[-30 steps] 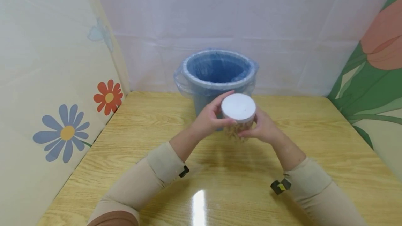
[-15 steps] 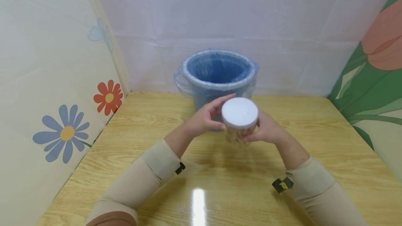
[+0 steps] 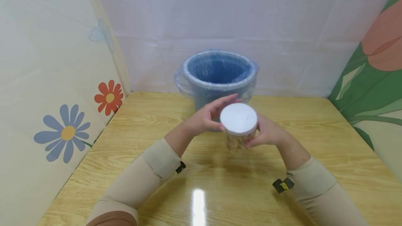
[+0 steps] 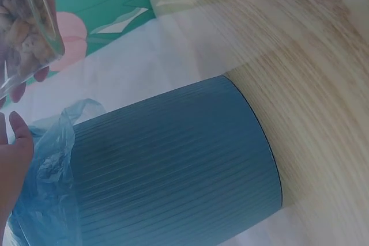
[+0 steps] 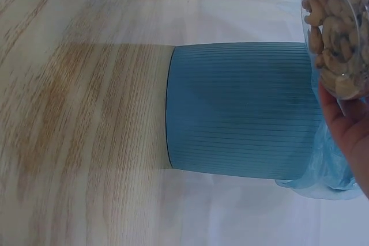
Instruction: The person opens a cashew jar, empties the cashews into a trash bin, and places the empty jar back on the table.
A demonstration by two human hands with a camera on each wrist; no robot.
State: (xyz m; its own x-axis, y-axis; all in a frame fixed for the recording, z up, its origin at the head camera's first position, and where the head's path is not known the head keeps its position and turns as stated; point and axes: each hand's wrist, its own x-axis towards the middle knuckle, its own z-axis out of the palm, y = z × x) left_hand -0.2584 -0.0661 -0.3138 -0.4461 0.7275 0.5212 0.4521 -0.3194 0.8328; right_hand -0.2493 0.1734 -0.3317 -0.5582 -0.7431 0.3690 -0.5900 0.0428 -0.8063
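A clear plastic jar of cashews (image 5: 333, 33) with a white lid (image 3: 238, 118) is held up in front of the bin. My right hand (image 3: 270, 133) grips its side, thumb low on the near face; in the right wrist view the fingers wrap under the jar. My left hand (image 3: 205, 118) is spread beside the lid, thumb tip right at the rim and fingers reaching behind. From the left wrist, the left fingers (image 4: 22, 131) show a small gap from the jar (image 4: 26, 33). Part of the left fingers is hidden behind the lid.
A blue ribbed bin (image 3: 207, 97) with a translucent blue liner (image 4: 55, 171) over its rim stands behind the hands on the wood-grain table (image 3: 150, 114). A white sheet (image 3: 150, 55) hangs at the back; flower-printed panels flank both sides.
The jar has come down and slightly nearer to me. My left hand had its thumb and fingers around the lid and has loosened, shifting a little left. The right hand keeps its grip.
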